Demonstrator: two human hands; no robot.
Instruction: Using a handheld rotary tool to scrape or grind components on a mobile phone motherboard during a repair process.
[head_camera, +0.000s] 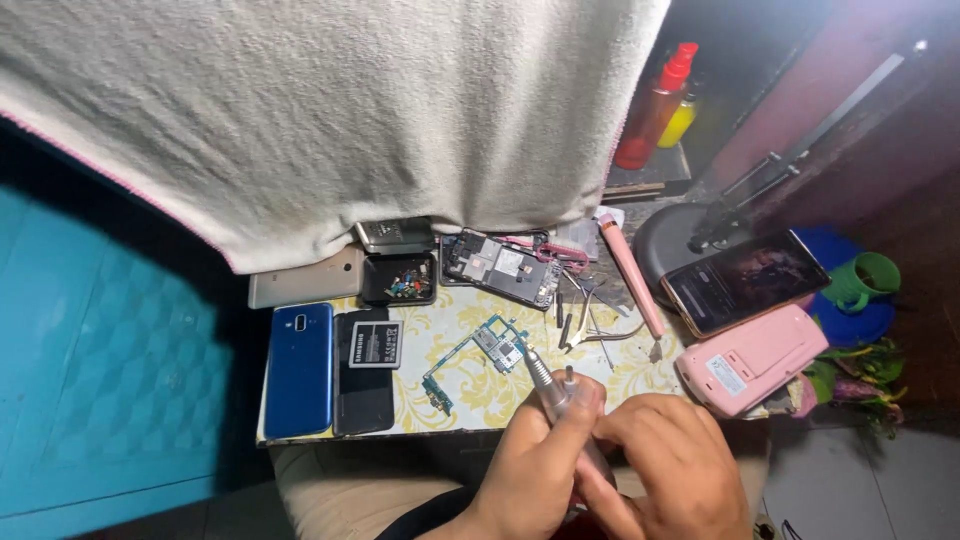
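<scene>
A slim silver screwdriver (548, 388) is held at the lower middle of the frame, with its tip directed up and to the left. The left hand (535, 470) is closed around its shaft, the thumb lying along it. The right hand (680, 465) is placed just beside it on the right, and its fingers are bent toward the rear end of the tool; whether this end is really gripped cannot be told.

Just beyond the tip, a green circuit board (480, 358) is laid flat on a small table (620, 375) covered with a yellow flowered pattern. To the left of the board a black battery (374, 344) is seen on a dark phone (363, 385), and a blue phone (299, 370) lies at the left edge. Above the board an opened phone (500, 267) and a black tray of small parts (399, 279) are placed. Tweezers (600, 335) and a pink tool (631, 275) are found to the right. Further right, a lit phone (745, 282) and a pink box (752, 360) are seen. A white towel (330, 110) hangs over the upper part of the frame.
</scene>
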